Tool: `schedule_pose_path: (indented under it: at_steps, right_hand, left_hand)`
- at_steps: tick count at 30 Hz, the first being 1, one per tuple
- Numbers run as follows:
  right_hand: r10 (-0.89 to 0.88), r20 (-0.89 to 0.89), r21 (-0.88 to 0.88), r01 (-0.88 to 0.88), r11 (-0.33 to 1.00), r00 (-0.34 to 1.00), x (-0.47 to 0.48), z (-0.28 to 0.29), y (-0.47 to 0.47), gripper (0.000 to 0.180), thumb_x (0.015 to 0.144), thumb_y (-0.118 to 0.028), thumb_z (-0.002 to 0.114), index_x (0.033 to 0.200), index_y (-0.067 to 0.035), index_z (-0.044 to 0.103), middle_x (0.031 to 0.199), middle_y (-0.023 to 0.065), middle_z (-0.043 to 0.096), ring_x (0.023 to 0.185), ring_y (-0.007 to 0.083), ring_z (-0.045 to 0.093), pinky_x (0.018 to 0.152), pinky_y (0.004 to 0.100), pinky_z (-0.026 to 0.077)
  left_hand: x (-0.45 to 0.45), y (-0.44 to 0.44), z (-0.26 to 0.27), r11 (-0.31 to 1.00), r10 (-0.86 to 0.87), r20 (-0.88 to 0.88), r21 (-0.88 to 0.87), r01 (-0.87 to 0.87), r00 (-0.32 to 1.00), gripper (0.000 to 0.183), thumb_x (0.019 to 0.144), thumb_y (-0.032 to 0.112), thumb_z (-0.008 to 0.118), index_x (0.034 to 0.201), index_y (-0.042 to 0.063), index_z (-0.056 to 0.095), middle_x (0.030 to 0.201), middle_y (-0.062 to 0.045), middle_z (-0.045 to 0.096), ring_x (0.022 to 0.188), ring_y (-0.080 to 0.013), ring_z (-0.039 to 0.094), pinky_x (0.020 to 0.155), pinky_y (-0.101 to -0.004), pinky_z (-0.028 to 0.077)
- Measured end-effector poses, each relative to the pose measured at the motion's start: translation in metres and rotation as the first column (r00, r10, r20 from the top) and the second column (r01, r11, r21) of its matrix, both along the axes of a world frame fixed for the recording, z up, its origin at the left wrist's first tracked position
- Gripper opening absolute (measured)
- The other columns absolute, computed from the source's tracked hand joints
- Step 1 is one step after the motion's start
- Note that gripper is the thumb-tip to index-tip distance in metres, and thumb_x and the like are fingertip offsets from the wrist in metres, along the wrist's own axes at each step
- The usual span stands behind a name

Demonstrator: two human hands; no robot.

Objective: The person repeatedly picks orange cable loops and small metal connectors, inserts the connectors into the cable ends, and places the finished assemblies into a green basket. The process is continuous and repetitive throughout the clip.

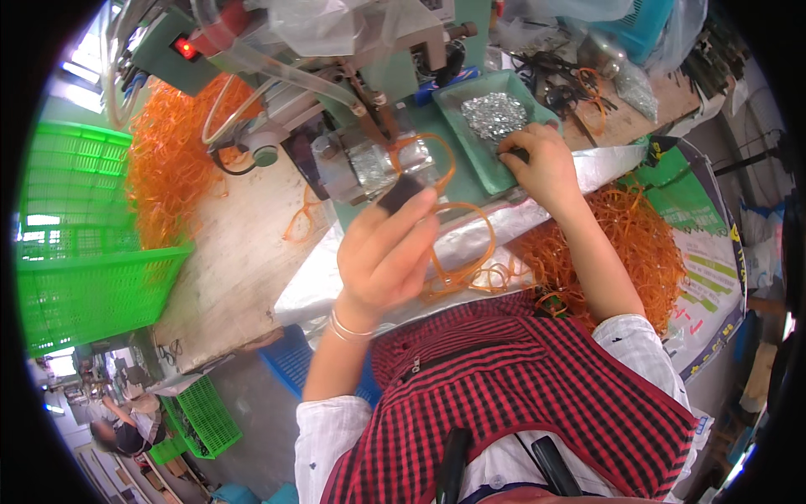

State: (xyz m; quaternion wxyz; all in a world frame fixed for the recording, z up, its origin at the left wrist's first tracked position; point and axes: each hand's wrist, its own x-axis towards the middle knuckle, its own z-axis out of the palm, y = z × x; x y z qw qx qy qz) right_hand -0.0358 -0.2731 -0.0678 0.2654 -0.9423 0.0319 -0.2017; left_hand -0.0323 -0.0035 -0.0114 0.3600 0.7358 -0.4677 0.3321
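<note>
My left hand (391, 255) holds an orange plastic eyeglass frame (490, 242) by its middle. One rim reaches up under the copper-coloured electrodes (381, 120) of a bench machine, above its metal fixture (371, 165). The other rim hangs toward me. A black cover (402, 194) wraps a finger of this hand. My right hand (543, 165) rests at the near edge of a green tray (482, 165), fingers bent beside a heap of small shiny metal parts (494, 115). Whether a part is between those fingertips is hidden.
Orange frames are heaped on the table (233, 264) at left (170, 157) and in a sack at right (617, 252). A green plastic basket (101, 290) stands at the left. Silvery sheeting (315, 277) covers the table's front edge. A person (129, 431) sits in the background.
</note>
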Motion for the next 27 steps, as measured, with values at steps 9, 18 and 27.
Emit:
schedule_pose_path:
  at_steps: [9,18,27]
  right_hand:
    - [-0.092,0.149,0.178,0.065,0.982,0.984,0.012,-0.004,0.009,0.010,0.084,-0.010,0.069,0.093,-0.006,0.070,0.087,0.0123,0.070,0.084,0.0281,0.067,0.076,0.0364,0.052]
    - [-0.069,0.047,0.360,0.047,0.932,0.997,0.000,0.012,0.010,0.017,0.084,-0.006,0.070,0.101,-0.003,0.074,0.097,0.0115,0.073,0.087,0.0216,0.069,0.079,0.0310,0.053]
    - [-0.226,0.087,0.282,0.193,0.940,0.970,-0.033,0.003,-0.020,0.013,0.081,-0.005,0.072,0.094,-0.005,0.076,0.093,0.0107,0.072,0.089,0.0240,0.067,0.082,0.0341,0.051]
  left_hand:
    - [0.078,0.166,-0.100,0.439,0.849,-0.096,0.676,-0.592,0.520,0.011,0.081,0.005,0.061,0.088,0.005,0.069,0.094,-0.018,0.067,0.087,-0.0339,0.067,0.073,-0.0442,0.055]
    - [0.227,0.221,-0.084,0.549,0.826,-0.383,0.713,-0.436,0.415,0.035,0.082,0.009,0.060,0.117,0.008,0.067,0.096,-0.022,0.071,0.089,-0.0408,0.068,0.078,-0.0473,0.054]
    - [0.208,0.193,-0.081,0.411,0.871,-0.217,0.812,-0.414,0.441,0.042,0.079,0.007,0.069,0.121,0.009,0.065,0.104,-0.020,0.070,0.098,-0.0390,0.067,0.082,-0.0460,0.053]
